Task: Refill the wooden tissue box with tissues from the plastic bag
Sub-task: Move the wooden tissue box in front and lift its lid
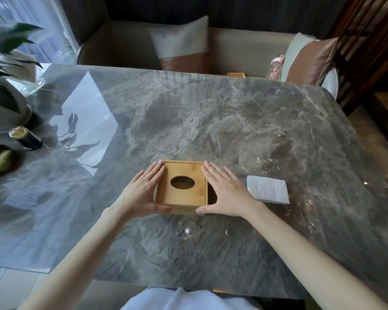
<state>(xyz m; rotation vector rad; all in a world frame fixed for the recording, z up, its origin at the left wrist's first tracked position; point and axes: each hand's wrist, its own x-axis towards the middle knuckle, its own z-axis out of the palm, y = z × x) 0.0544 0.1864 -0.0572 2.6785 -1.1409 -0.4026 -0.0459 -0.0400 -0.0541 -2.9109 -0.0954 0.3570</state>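
1. While both hands frame the wooden tissue box (181,186), the left hand (141,190) lies flat and open against its left side, fingers straight, thumb on the near face.
2. The right hand (225,190) is also open and flat; it rests over the right part of the box, thumb on the near edge. Neither hand closes around anything.
3. Between the hands, the sliding lid (184,184) with the oval hole sits shifted to the left, so a dark gap shows just under the right palm.
4. Just right of the right hand lies the pack of tissues (267,189), touching the marble table (233,121). Shiny clear plastic seems to lie around it, but I cannot tell its edges.
5. I judge the step is opening the box; no tissues are visible inside.
6. The next move calls for sliding the lid fully off, then reaching right for the pack.
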